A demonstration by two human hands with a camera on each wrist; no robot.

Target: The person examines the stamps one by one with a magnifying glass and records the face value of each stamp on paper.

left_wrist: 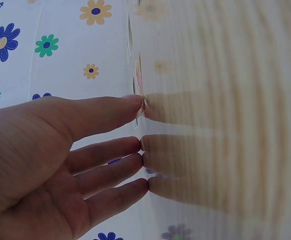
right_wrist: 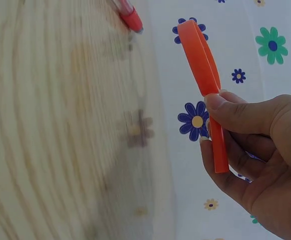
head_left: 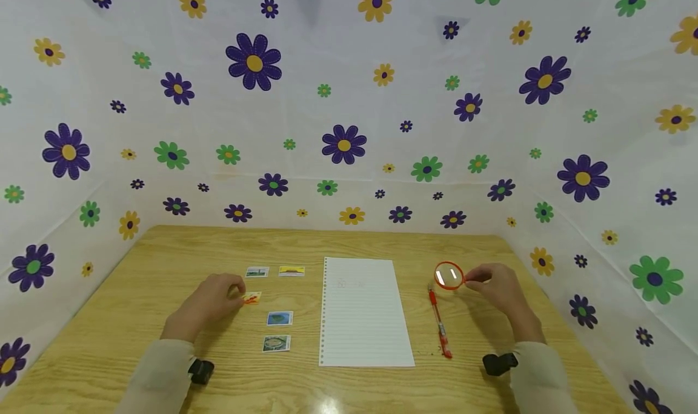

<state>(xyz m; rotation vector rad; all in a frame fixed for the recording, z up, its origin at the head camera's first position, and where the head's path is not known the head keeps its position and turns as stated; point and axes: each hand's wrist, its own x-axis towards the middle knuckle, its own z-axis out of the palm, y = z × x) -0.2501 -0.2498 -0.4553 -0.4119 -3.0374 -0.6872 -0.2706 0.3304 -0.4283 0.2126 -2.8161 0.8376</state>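
Observation:
My left hand (head_left: 215, 296) is at the left edge of a stamp (head_left: 252, 297) with an orange and red design. In the left wrist view, the thumb and the hidden index finger seem to pinch it at the tabletop. The other fingertips (left_wrist: 141, 186) touch the wood. My right hand (head_left: 498, 287) holds a magnifying glass (right_wrist: 198, 57) by its short orange handle, between thumb and fingers. Its round lens is raised above the table, on the hand's left side. Near it lies a red pen (head_left: 439, 326).
More stamps lie around the left hand: a blue one (head_left: 280, 318), a green oval one (head_left: 277, 343), a yellow one (head_left: 291, 271) and a greenish one (head_left: 257, 272). Lined paper (head_left: 362, 317) with faint writing lies mid-table. Flowered cloth (head_left: 305, 111) encloses the wooden table (head_left: 376, 390).

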